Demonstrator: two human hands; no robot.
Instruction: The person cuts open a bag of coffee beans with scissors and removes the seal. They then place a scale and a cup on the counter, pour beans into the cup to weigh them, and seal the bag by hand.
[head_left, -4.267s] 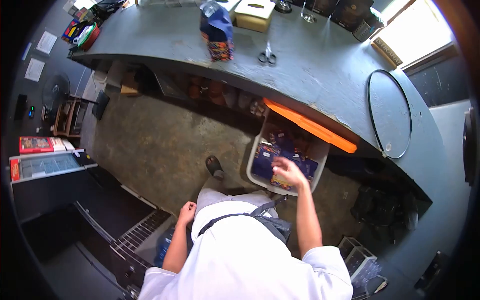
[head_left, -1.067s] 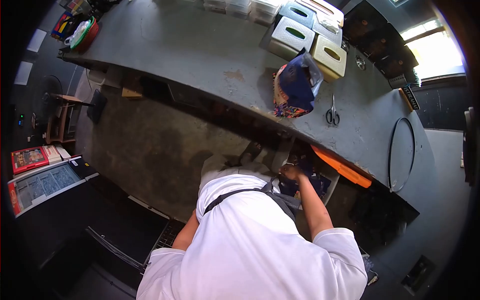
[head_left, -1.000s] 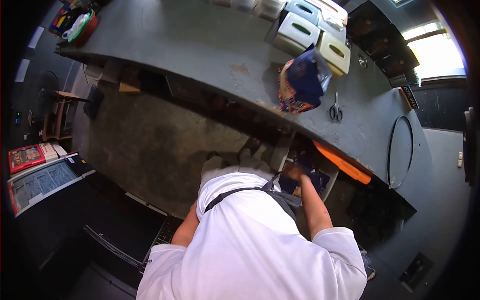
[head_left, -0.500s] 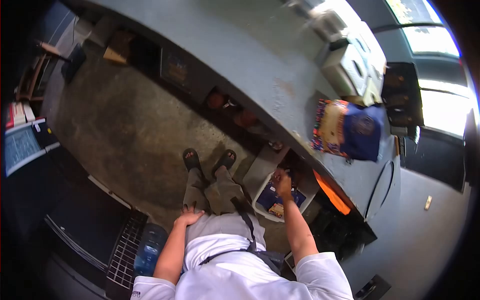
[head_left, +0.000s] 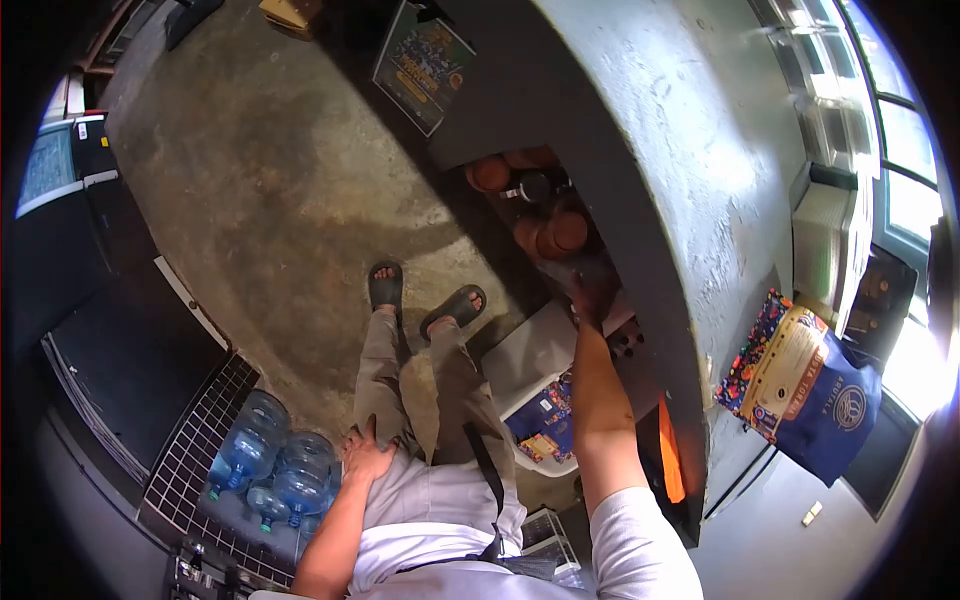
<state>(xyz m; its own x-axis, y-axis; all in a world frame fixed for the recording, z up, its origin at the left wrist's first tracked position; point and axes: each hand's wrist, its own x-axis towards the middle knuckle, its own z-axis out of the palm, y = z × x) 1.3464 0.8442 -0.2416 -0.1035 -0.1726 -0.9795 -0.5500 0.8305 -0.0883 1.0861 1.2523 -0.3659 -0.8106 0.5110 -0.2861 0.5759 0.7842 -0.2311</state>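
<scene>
- Right hand [head_left: 588,292] reaches forward under the worktop [head_left: 700,170] toward the shelf of brown jars [head_left: 545,215]; its grip is shadowed, so I cannot tell whether it is closed.
- The jars lie just ahead of the fingers, the packet bin [head_left: 540,400] below the forearm.
- Left hand [head_left: 365,458] rests flat on the thigh, well apart.

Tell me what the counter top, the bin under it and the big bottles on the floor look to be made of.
Counter top: likely concrete, matte grey, mottled and rough.
Bin: seemingly plastic, smooth pale grey with a rounded rim.
Water bottles: clear bluish plastic by the look, translucent with ribbed sides.
</scene>
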